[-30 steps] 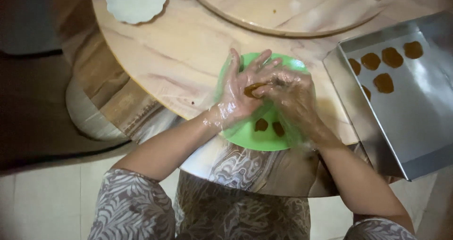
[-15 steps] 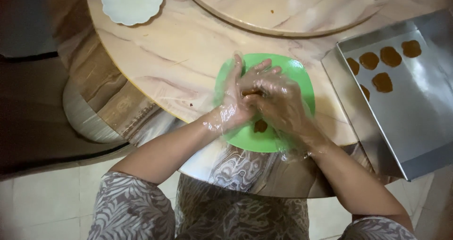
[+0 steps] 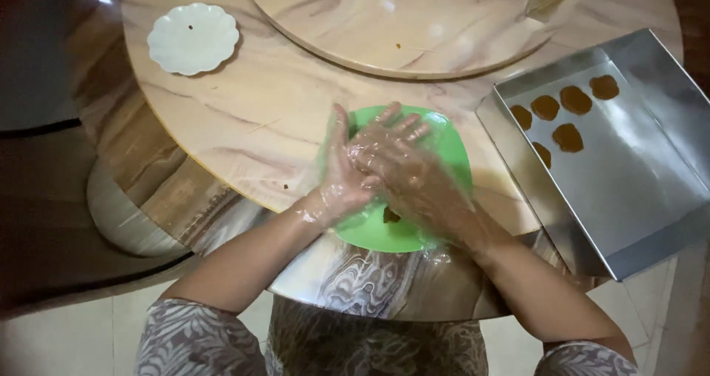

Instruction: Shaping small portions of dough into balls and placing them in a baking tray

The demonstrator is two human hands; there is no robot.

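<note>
Round marble table [image 3: 244, 117], metal baking tray [image 3: 629, 198] at edge, tiled floor [image 3: 52, 339].

We get a pretty dim indoor shot here, warm and yellowish overall. Most of the light lands on the round marble-look table [image 3: 244, 117], which throws soft glare streaks across its top and off the turntable [image 3: 414, 21]. The metal baking tray [image 3: 629, 191] catches a bright hazy sheen down its middle. Our left hand [image 3: 344, 173] and right hand [image 3: 407, 173] look smeared with motion blur, and their clear gloves glint wet-looking highlights. The green plate [image 3: 451, 154] glows under them. The left side and floor sink into deep shadow, grainy with little detail. Edges look slightly stretched, and the white scalloped dish [image 3: 192, 39] stays fairly sharp.
</note>
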